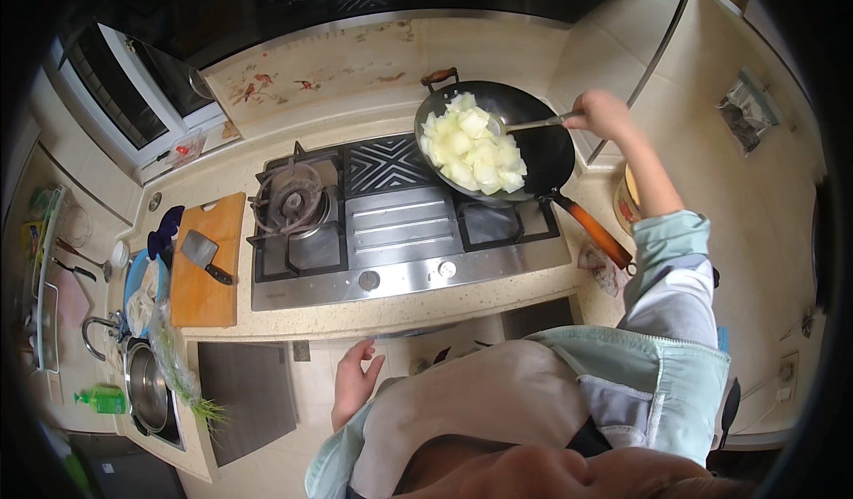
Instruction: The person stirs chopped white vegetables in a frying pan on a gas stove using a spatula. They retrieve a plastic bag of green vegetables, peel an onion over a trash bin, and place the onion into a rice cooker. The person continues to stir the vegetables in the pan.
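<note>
My right hand [601, 119] grips the end of a long-handled metal cooking utensil [536, 124]. Its head is partly hidden among the pale, yellowish-green cut vegetable pieces [474, 149], so I cannot tell whether it is a ladle or a turner. The pieces are heaped on the left side of a black wok [546, 159], which sits over the right burner of a gas stove [400, 222]. The wok's long wooden handle [593, 229] points toward me, past the stove's right end. My left hand [355, 382] hangs by my body below the counter edge, fingers apart and holding nothing.
A cleaver [205, 256] lies on a wooden cutting board [200, 299] left of the stove. Beyond are a blue basin [128, 292], a bag of green stalks [174, 359] and a metal pot [148, 389] in the sink. A patterned container [625, 206] stands right of the wok.
</note>
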A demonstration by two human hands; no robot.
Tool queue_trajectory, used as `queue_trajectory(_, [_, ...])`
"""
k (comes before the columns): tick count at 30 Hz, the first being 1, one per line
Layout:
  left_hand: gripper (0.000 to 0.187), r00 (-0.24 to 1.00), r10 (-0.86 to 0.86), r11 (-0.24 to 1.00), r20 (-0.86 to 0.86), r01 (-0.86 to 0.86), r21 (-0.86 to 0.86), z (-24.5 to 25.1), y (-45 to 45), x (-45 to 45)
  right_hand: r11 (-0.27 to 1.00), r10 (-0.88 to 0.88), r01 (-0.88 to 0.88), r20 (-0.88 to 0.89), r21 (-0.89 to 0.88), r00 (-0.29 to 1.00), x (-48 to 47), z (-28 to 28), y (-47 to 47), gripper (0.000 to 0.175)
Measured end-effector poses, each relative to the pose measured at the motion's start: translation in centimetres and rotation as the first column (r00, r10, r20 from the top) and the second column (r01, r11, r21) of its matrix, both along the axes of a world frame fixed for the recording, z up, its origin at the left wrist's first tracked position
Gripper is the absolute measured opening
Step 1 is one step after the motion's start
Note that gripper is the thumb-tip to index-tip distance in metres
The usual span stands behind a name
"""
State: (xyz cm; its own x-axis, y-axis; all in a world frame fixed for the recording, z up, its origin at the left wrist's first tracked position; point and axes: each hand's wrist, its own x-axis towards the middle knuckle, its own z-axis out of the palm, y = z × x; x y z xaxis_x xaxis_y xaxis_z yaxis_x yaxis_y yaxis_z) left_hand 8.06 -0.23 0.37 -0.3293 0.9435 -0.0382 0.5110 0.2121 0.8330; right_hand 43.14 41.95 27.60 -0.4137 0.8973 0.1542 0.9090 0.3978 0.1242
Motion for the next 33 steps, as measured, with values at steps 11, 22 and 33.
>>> queue_trajectory(11, [0.041, 0.994, -0.111, 0.992, 0.015, 0.112, -0.057, 0.1, 2.2, 0.8, 0.998, 0.049, -0.048, 0.015, -0.05, 0.999, -2.9, 1.4, -8.6, 0.017])
queue_trajectory(22, [0.04, 0.999, -0.035, 0.996, -0.023, 0.033, -0.084, -0.7, 0.2, 0.3, 0.901, -0.367, 0.393, 0.158, -0.186, 0.917, 2.3, 2.8, 2.7, 0.016])
queue_trajectory(33, [0.041, 0.997, 0.001, 0.989, -0.071, -0.011, -0.149, 0.2, -0.7, -0.1, 0.982, 0.187, -0.186, -0.143, 0.021, 0.972, 3.8, 1.3, -3.6, 0.022])
